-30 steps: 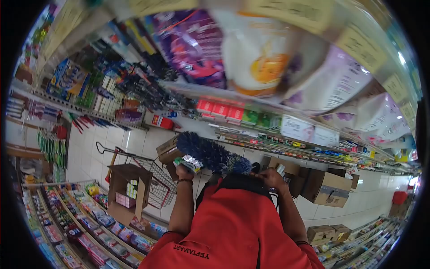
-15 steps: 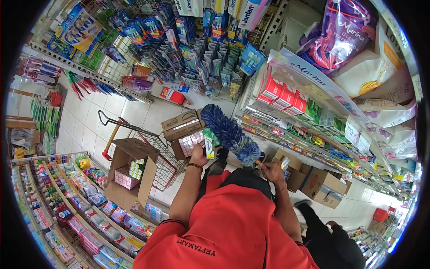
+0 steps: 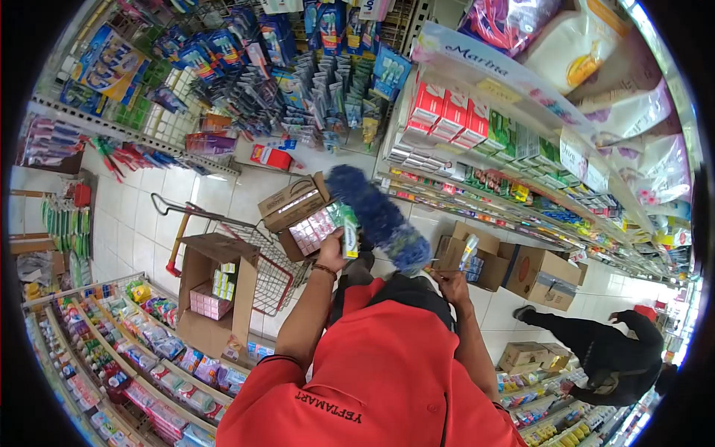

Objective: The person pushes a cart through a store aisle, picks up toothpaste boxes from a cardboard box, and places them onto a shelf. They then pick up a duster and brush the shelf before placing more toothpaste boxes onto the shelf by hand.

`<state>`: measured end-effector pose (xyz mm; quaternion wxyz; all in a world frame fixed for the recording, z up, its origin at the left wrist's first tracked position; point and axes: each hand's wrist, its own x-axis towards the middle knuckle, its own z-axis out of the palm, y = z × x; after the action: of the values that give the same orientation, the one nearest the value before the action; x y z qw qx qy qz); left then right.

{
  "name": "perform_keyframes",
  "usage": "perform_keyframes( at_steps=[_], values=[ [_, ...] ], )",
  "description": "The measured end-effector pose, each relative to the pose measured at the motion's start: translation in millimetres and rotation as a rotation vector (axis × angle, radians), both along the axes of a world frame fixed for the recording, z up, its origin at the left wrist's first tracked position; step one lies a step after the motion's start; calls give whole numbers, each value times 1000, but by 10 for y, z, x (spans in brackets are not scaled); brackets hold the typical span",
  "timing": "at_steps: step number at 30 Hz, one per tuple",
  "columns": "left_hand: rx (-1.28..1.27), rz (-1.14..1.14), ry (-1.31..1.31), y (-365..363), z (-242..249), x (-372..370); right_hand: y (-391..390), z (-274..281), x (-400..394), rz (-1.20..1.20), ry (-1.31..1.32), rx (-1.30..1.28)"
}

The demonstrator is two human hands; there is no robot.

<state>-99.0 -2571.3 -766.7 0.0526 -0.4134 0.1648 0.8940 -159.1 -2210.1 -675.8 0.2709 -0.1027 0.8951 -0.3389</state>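
Note:
My left hand (image 3: 332, 252) is closed around a small green, white and yellow carton (image 3: 349, 232), held upright beside an open cardboard box (image 3: 290, 245) of pink-and-white packs. My right hand (image 3: 453, 287) grips the handle end of a fluffy blue duster (image 3: 381, 220). The duster's head slants up and to the left in front of me, its tip close to the carton. A slim white-and-yellow pack (image 3: 468, 251) shows just above my right hand, overlapping another open cardboard box (image 3: 484, 270).
A wire shopping cart (image 3: 277, 274) stands at left, with a large open carton (image 3: 215, 304) by it. Toothbrush packs (image 3: 320, 97) hang ahead; stocked shelves (image 3: 514, 153) run along the right. A person in black (image 3: 603, 339) is at lower right, near closed cartons (image 3: 533, 357).
The view has shifted, and the shelves sit higher and further left. The person in black has moved away to the right. Both my hands keep their hold.

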Motion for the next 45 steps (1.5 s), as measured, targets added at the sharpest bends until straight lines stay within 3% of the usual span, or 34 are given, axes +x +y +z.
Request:
perform_keyframes(
  at_steps=[3,5,12,15,17,18,20,23,25,27,29,31,35,39,41,43,45],
  values=[
    [-53,-92,-33,174,-21,159,287,-321,211,-85,102,5],
    [-60,-122,-12,300,-128,314,453,-342,352,-122,-49,94],
    [-299,-123,-257,830,272,1235,1401,-1167,1435,-105,-22,203],
    [-312,-128,-333,862,122,1875,1630,-1420,1993,-113,-213,199],
    [-337,-63,-389,838,210,2296,1690,-1378,2282,-224,-498,395],
    [-327,-29,-418,813,244,2471,1822,-1467,2477,-219,-508,393],
    [-327,5,-434,742,281,2731,2238,-1894,2900,423,-61,504],
    [-311,65,-437,639,255,2894,2446,-2217,3203,487,18,515],
    [-320,75,-469,593,271,2880,2257,-2060,3146,402,-90,592],
    [-319,55,-473,539,328,2759,2135,-2058,3079,-81,-538,524],
    [-359,24,-432,437,350,2626,1845,-1716,2862,-219,-597,464],
    [-368,2,-415,280,295,2544,1611,-1496,2738,-694,-659,231],
    [-354,-2,-375,-148,314,2436,1069,-1219,2495,-705,-566,316],
    [-383,-53,-311,-838,3,2684,522,-1262,2456,-687,-491,280],
    [-452,-154,-254,-1146,-10,2750,188,-1268,2487,-733,-486,264],
    [-471,-258,-283,-1412,-321,2802,-215,-1172,2490,-695,-487,299],
    [-779,-501,-221,-1486,-657,2829,-466,-1092,2574,-686,-493,323]
  ],
)
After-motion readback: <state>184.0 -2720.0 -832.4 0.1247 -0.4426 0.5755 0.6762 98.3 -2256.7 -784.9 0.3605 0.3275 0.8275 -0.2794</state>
